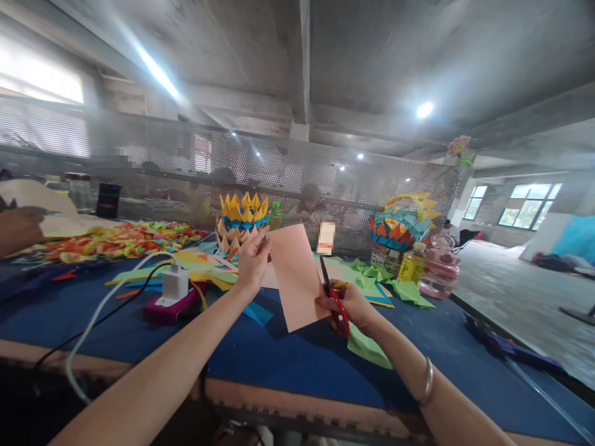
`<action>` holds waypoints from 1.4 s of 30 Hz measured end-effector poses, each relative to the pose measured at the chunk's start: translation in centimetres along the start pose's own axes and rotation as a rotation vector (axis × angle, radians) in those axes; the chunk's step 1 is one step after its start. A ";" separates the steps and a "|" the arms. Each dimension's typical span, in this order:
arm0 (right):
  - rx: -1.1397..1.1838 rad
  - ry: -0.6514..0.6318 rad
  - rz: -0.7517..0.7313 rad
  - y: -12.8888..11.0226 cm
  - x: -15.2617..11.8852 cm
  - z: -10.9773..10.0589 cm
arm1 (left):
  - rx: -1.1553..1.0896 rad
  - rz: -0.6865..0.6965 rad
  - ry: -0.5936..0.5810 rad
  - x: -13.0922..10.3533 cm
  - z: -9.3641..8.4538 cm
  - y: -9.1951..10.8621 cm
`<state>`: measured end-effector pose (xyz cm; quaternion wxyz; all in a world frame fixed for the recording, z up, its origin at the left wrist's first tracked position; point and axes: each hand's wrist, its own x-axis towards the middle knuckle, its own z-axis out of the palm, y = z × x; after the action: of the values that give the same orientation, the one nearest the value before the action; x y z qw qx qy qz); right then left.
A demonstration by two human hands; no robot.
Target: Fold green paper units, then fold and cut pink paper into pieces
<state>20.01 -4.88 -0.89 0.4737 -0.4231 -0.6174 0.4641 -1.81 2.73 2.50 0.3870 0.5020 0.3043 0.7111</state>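
A sheet of pale peach paper (300, 279) is held up over the blue table, tilted toward me. My left hand (253, 263) pinches its upper left edge. At the lower right edge, my right hand (346, 303) is closed around red-handled scissors (341, 314), and its fingertips also touch the paper. The dark scissor blades point up and away, beside the sheet's right edge; whether they are parted I cannot tell. A light green paper piece (367, 347) lies under my right wrist. Behind the sheet stands a stack of zigzag-edged paper rings (244, 214) in yellow, blue and peach.
A magenta power strip (170, 306) with a white charger and cables sits left. Colourful paper scraps (125, 238) heap behind it, near another person's hand (18, 229). To the right are more paper rings (402, 226), a yellow bottle (411, 266), a pink jug (439, 269) and a glue gun (511, 350).
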 end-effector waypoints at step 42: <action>0.124 0.306 -0.269 -4.9 0.0 0.9 | 0.171 0.267 -0.263 -3.1 2.6 2.7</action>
<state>18.73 -6.01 3.74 0.6447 -0.3725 -0.5594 0.3642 0.59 -1.21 4.00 0.2818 0.6574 0.2410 0.6560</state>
